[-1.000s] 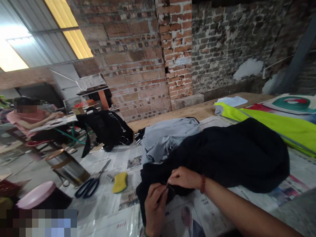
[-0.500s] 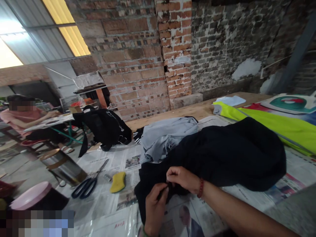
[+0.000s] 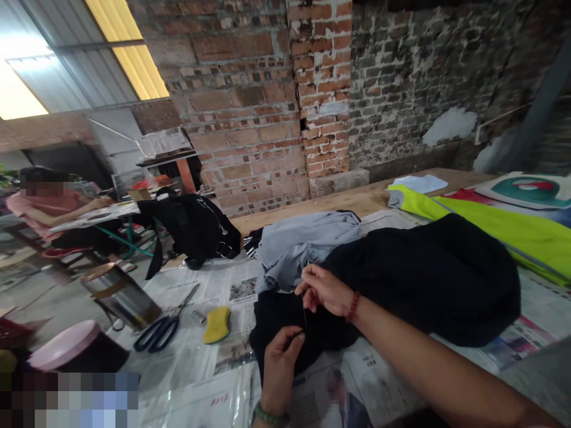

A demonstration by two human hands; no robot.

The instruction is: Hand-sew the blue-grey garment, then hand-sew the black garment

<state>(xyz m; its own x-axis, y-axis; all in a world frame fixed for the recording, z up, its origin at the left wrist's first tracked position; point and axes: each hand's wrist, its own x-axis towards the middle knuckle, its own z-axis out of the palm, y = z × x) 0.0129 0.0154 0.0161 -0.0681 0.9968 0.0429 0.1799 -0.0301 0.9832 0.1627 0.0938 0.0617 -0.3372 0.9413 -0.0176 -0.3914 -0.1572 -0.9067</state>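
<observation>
A dark navy garment [image 3: 423, 279] lies bunched on the newspaper-covered table, its near left end below my hands. My left hand [image 3: 281, 362], with a green bracelet, is closed in a pinch on a small fold of the dark cloth. Above it, my right hand [image 3: 323, 290], wearing red beads, is lifted off the cloth with thumb and forefinger pressed together. A thin thread [image 3: 305, 318] runs down from the right fingers to the left fingertips. Whether a needle sits in the right pinch is too small to see.
Left of the cloth lie a yellow sponge [image 3: 216, 325] and dark-handled scissors [image 3: 163, 330], near a metal can [image 3: 120, 295] and a pink-lidded tub [image 3: 66, 348]. Behind are grey clothing [image 3: 303, 238] and a black bag [image 3: 196, 229]. A neon-yellow garment [image 3: 499, 232] and an iron [image 3: 526, 190] lie right. Another person [image 3: 49, 208] sits far left.
My right hand has risen away from the left, drawing the thread out between them. The left hand keeps its pinch on the cloth. The view has shifted slightly.
</observation>
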